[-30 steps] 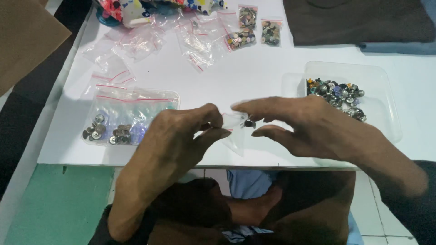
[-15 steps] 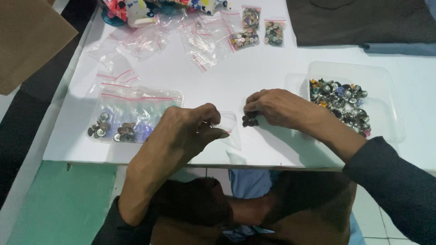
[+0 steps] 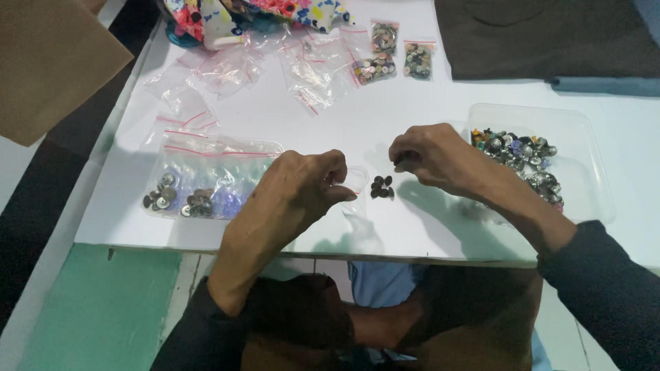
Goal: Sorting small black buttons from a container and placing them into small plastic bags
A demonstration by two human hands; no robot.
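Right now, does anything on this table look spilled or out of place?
Only a small cluster of dark buttons lies loose on the white table, between the left hand and right hand; other buttons sit in bags or the clear tray.

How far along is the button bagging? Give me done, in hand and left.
Done: two small filled bags lie at the table's far edge, and a larger bag holds metal pieces. In hand: the left hand pinches a small clear bag, while the right hand is curled just above a little cluster of dark buttons on the table. Left: the clear tray holds many buttons, and empty bags wait.
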